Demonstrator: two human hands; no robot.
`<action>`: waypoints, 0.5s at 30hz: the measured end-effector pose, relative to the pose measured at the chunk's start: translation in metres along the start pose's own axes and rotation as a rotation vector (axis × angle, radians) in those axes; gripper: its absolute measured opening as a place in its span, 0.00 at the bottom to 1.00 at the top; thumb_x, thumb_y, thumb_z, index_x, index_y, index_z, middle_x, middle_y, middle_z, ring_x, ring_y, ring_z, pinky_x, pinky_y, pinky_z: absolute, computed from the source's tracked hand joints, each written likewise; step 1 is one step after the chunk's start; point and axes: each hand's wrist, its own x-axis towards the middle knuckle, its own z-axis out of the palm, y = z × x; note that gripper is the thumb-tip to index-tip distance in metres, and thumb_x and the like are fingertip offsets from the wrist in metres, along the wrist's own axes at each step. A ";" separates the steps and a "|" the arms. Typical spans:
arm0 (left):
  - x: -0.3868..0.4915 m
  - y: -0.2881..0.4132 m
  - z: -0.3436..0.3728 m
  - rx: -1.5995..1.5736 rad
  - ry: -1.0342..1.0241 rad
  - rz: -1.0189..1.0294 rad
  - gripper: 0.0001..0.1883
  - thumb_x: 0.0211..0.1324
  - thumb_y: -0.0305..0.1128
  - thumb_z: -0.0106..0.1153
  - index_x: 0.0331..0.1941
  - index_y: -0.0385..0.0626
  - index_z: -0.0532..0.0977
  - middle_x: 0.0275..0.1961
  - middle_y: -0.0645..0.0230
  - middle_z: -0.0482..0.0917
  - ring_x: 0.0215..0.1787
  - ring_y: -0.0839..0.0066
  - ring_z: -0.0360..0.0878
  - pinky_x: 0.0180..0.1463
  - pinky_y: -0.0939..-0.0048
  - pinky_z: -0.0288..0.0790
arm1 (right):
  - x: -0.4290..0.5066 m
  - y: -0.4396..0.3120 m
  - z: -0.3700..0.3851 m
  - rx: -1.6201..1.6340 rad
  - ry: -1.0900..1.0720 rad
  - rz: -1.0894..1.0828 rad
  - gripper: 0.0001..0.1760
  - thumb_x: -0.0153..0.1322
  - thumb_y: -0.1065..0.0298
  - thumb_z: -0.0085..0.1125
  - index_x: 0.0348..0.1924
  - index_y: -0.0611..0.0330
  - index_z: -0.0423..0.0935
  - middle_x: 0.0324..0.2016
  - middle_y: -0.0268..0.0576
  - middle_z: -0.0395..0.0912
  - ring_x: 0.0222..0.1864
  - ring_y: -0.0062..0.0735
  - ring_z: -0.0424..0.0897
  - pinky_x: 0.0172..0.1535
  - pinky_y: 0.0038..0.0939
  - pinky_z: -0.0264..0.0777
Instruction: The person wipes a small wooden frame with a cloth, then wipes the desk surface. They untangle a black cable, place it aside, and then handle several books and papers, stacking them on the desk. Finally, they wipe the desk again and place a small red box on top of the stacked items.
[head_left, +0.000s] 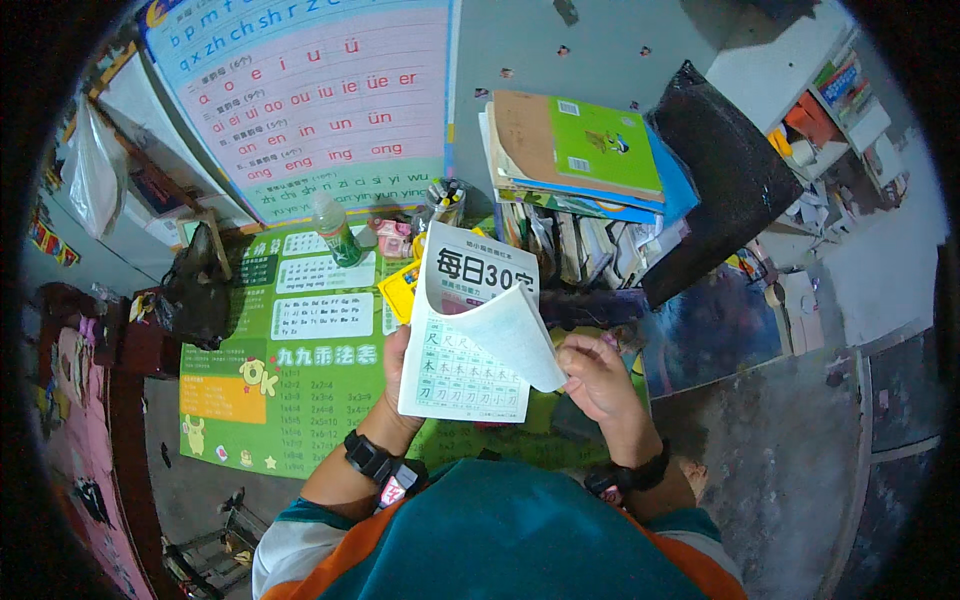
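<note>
A paper character-tracing workbook (465, 401) is held up before me, above the green printed desk mat (322, 427). My left hand (400, 364) grips its left edge; most of the fingers are hidden behind it. At the lower right, my right hand (596, 375) pinches the corner of the curled cover (517, 330) between thumb and fingers. Part of the cover's printed front still shows at the top. Beneath the lifted sheet, a page bears rows of characters in a green-tinted grid.
Behind the workbook are a yellow plastic item (399, 292), a clear bottle with a green label (341, 244), a pink toy (391, 238) and a pen holder (445, 199). Stacked books (525, 142) stand back right, beside a black bag-like object (720, 180). A black plastic bag (199, 292) sits left.
</note>
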 end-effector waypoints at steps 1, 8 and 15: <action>0.003 -0.002 0.002 0.060 0.014 0.022 0.44 0.47 0.64 0.48 0.63 0.45 0.59 0.62 0.52 0.64 0.61 0.51 0.65 0.62 0.48 0.61 | -0.002 -0.002 -0.002 -0.053 0.009 0.015 0.05 0.69 0.72 0.55 0.34 0.65 0.74 0.28 0.36 0.76 0.32 0.22 0.75 0.37 0.25 0.70; 0.029 -0.017 0.029 0.111 -0.030 -0.223 0.37 0.50 0.48 0.58 0.61 0.42 0.60 0.60 0.53 0.67 0.60 0.56 0.67 0.63 0.52 0.61 | -0.006 -0.001 -0.041 -0.274 0.166 0.091 0.14 0.70 0.63 0.53 0.43 0.62 0.68 0.40 0.40 0.74 0.40 0.28 0.75 0.41 0.31 0.71; 0.076 -0.053 0.054 0.827 -0.047 -0.542 0.24 0.55 0.27 0.50 0.57 0.39 0.62 0.49 0.59 0.75 0.46 0.70 0.77 0.47 0.70 0.74 | -0.020 0.003 -0.109 -0.033 0.195 0.263 0.22 0.67 0.61 0.58 0.51 0.62 0.71 0.48 0.41 0.75 0.48 0.33 0.75 0.49 0.35 0.70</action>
